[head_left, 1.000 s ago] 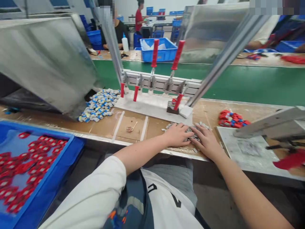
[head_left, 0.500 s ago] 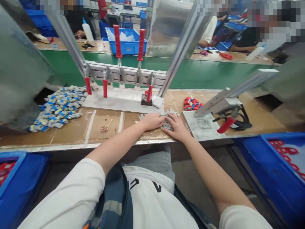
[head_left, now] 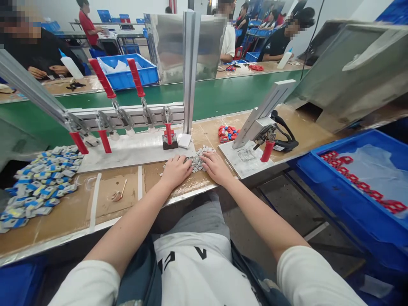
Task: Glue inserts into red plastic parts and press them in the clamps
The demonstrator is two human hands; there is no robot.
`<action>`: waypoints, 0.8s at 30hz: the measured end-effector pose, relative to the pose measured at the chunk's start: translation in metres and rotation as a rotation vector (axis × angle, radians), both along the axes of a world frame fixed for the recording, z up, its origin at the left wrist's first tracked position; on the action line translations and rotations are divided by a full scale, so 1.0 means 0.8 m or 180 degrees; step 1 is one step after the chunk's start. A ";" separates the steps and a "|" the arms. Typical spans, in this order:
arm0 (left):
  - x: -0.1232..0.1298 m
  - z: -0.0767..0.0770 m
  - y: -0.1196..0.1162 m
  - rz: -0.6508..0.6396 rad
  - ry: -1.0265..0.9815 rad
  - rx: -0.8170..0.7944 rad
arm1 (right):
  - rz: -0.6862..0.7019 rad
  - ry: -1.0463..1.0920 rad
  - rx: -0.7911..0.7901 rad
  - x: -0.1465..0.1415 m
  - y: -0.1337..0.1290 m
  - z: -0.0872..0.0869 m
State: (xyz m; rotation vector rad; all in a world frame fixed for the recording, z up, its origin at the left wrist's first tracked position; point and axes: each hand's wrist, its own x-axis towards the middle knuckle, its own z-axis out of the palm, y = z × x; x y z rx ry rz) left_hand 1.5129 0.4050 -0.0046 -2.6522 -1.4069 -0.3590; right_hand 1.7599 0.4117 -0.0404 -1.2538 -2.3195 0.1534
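Note:
Small grey pieces [head_left: 198, 160] lie in a loose pile near the table's front edge. At the pile's left side rests my left hand [head_left: 177, 170], palm down with its fingers spread over the nearest pieces. My right hand [head_left: 216, 167] lies at the right side, fingers apart, its fingertips touching the pieces. Behind my left hand, a red-handled clamp [head_left: 168, 129] stands over a dark block [head_left: 170, 141] holding a red part. A white block [head_left: 185, 141] sits beside it.
Blue and grey parts [head_left: 41, 182] are heaped at the left. Red parts [head_left: 228, 133] lie beyond my right hand, near a second clamp fixture [head_left: 267, 148]. A blue bin [head_left: 366, 170] stands at the right. Across the green strip [head_left: 210, 95], people sit at another bench.
My hands have moved apart, uncovering more of the grey pile between them. The camera view has turned to the right.

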 end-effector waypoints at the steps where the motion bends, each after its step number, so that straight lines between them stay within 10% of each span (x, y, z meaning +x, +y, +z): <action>1: -0.001 -0.001 -0.001 -0.0008 -0.0044 0.0062 | 0.0028 -0.0055 0.0028 -0.001 -0.002 0.000; 12: -0.028 0.005 -0.037 0.0709 -0.0679 0.0181 | -0.0332 -0.0385 -0.0130 -0.009 -0.012 0.012; 17: -0.044 -0.019 -0.063 0.1485 -0.0768 -0.0405 | -0.1032 -0.0277 -0.0491 -0.020 -0.022 0.002; 24: -0.030 -0.044 -0.060 0.1416 -0.0665 -0.0423 | -0.1172 -0.0222 -0.0482 -0.032 0.004 -0.011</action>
